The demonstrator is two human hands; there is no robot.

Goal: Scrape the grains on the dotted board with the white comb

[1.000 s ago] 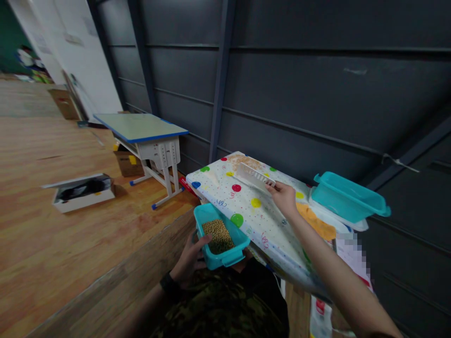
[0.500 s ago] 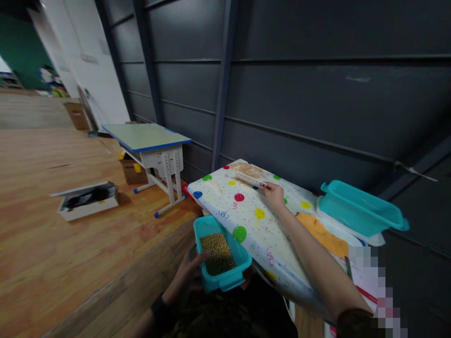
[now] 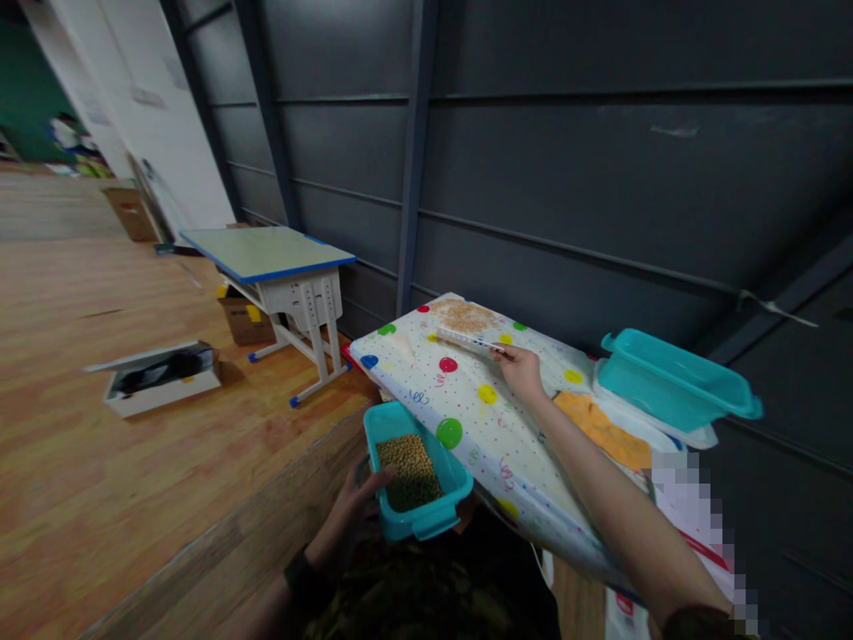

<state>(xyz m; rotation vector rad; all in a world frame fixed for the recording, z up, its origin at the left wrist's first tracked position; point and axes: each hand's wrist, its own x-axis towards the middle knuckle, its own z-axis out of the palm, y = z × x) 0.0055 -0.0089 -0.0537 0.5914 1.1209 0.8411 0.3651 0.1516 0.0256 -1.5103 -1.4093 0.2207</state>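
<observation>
My left hand (image 3: pixel 363 493) grips the side of a turquoise plastic box (image 3: pixel 459 476), its thumb over the rim. Pale yellow soybeans (image 3: pixel 406 458) and smaller green beans (image 3: pixel 414 494) lie inside. The box is held at the near edge of a table with a balloon-print cloth (image 3: pixel 406 360). Over the cloth, my right hand (image 3: pixel 521 369) is closed on the end of a thin, flat white strip (image 3: pixel 466 339) with dark marks; its exact kind is unclear. Beyond the strip, small tan grains (image 3: pixel 462 314) are spread on the cloth at the far end.
A second turquoise box (image 3: pixel 676 378) stands on a white lid at the table's right, beside an orange cloth (image 3: pixel 603 429). Dark panelled wall (image 3: pixel 566 178) runs behind. To the left are a school desk (image 3: pixel 267 252), an open white box (image 3: pixel 163 382) and cardboard boxes (image 3: pixel 245 318).
My right hand has drawn the strip slightly toward me, so a gap shows between it and the grains. The left hand still holds the box. The whole view has shifted a little.
</observation>
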